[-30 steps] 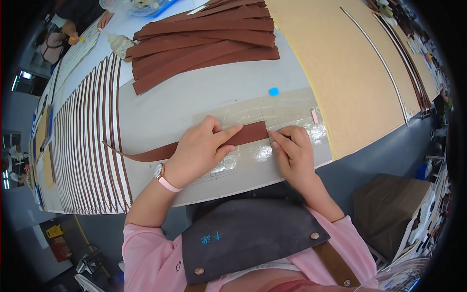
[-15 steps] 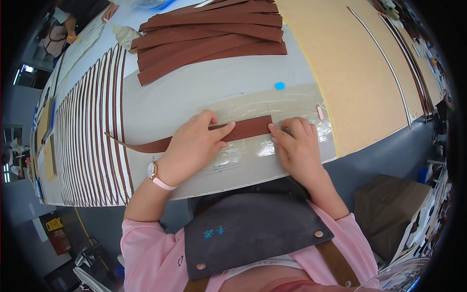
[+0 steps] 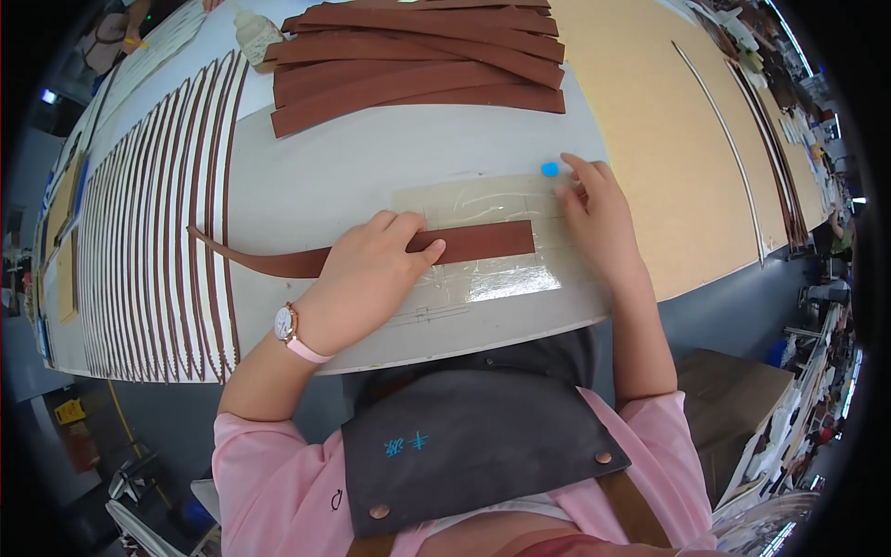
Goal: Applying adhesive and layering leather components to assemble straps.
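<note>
A brown leather strip (image 3: 492, 239) lies across a clear plastic sheet (image 3: 520, 283) taped or laid on the grey board. Its left end curls up off the board. My left hand (image 3: 376, 260) grips the strip near its middle, with the thumb on top and the fingers bent at its far edge. Beyond the strip's right end, my right hand (image 3: 599, 218) is raised with thumb and fingers apart, holding nothing. Its fingertips are beside a small blue lump (image 3: 549, 169). The pink piece seen earlier is hidden around my right hand.
A pile of brown strips (image 3: 418, 65) lies at the far side, with a whitish bottle (image 3: 255, 39) to its left. Rows of narrow dark-edged strips (image 3: 158, 232) cover the left. On the tan board (image 3: 668, 186) at right rests a thin metal rod (image 3: 719, 121).
My right hand has left the strip's right end and moved up and right to the blue lump. My left hand stays on the strip. The view has shifted slightly.
</note>
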Demonstrator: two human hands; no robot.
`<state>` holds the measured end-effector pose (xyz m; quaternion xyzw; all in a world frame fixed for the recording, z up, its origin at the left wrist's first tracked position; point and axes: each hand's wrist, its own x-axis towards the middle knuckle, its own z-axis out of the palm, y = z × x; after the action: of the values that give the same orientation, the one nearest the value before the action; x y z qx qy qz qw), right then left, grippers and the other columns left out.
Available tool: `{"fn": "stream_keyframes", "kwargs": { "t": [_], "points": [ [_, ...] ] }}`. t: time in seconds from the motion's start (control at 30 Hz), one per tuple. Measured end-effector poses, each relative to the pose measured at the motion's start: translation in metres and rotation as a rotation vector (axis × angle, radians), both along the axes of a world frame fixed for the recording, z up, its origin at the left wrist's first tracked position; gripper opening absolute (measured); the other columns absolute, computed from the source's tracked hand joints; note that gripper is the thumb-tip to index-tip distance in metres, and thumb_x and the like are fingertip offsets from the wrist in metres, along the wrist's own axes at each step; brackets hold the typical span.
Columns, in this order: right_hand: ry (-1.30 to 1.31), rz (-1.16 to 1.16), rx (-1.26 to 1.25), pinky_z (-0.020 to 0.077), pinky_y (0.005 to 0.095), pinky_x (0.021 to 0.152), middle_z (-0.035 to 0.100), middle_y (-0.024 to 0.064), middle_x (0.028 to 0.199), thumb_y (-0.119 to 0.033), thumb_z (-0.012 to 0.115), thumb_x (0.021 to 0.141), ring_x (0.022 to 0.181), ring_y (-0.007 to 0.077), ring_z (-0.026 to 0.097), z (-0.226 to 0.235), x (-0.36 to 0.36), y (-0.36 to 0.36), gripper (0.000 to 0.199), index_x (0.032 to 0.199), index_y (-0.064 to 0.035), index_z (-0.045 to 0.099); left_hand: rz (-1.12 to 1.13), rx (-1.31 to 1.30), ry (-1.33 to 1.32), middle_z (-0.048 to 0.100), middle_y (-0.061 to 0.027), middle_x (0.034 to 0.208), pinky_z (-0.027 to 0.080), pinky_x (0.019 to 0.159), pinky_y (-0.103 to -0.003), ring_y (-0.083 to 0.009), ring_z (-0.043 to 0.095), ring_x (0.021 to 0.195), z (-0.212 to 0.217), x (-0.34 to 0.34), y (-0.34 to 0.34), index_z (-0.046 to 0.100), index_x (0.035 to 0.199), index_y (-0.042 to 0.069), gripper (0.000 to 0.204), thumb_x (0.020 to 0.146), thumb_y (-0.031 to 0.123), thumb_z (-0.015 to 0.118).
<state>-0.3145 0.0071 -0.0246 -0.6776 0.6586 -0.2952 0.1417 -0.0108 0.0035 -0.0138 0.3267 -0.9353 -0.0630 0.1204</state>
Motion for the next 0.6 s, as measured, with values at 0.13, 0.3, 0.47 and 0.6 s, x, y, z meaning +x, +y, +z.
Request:
{"fn": "stream_keyframes", "kwargs": {
  "t": [0.13, 0.3, 0.47, 0.6],
  "points": [
    [0.180, -0.034, 0.106, 0.0521, 0.0442, 0.080, 0.062, 0.0154, 0.101, -0.011, 0.067, 0.095, 0.088, 0.0345, 0.063, -0.004, -0.004, -0.021, 0.023, 0.116, -0.0037, 0.064, 0.001, 0.026, 0.028, 0.065, -0.0090, 0.111, 0.055, 0.083, -0.039, -0.0260, 0.064, 0.104, 0.001, 0.002, 0.001, 0.077, 0.107, 0.011, 0.018, 0.093, 0.017, 0.068],
    [0.035, -0.004, 0.146, 0.0507, 0.0381, 0.074, 0.061, 0.0130, 0.093, -0.007, 0.067, 0.093, 0.078, 0.0265, 0.060, 0.001, 0.002, -0.026, 0.013, 0.104, -0.0033, 0.060, -0.013, 0.030, 0.004, 0.064, -0.0090, 0.111, 0.055, 0.082, -0.037, -0.0255, 0.063, 0.102, -0.001, 0.005, 0.000, 0.077, 0.110, 0.012, 0.021, 0.092, 0.016, 0.066],
    [-0.456, 0.129, 0.338, 0.0455, 0.0305, 0.064, 0.057, 0.0065, 0.076, -0.003, 0.066, 0.093, 0.068, 0.0135, 0.053, 0.026, 0.057, -0.003, 0.012, 0.101, -0.0025, 0.057, -0.011, 0.009, 0.031, 0.062, -0.0079, 0.110, 0.055, 0.081, -0.037, -0.0250, 0.062, 0.100, -0.006, 0.007, 0.003, 0.078, 0.112, 0.012, 0.026, 0.090, 0.016, 0.067],
    [-0.581, 0.234, 0.446, 0.0428, 0.0294, 0.060, 0.055, 0.0043, 0.069, -0.003, 0.064, 0.094, 0.063, 0.0107, 0.050, 0.021, 0.097, -0.003, 0.009, 0.100, -0.0010, 0.057, -0.008, 0.020, 0.063, 0.062, -0.0067, 0.109, 0.054, 0.080, -0.036, -0.0240, 0.061, 0.099, -0.007, 0.008, 0.002, 0.078, 0.113, 0.012, 0.026, 0.090, 0.016, 0.066]
  ]
}}
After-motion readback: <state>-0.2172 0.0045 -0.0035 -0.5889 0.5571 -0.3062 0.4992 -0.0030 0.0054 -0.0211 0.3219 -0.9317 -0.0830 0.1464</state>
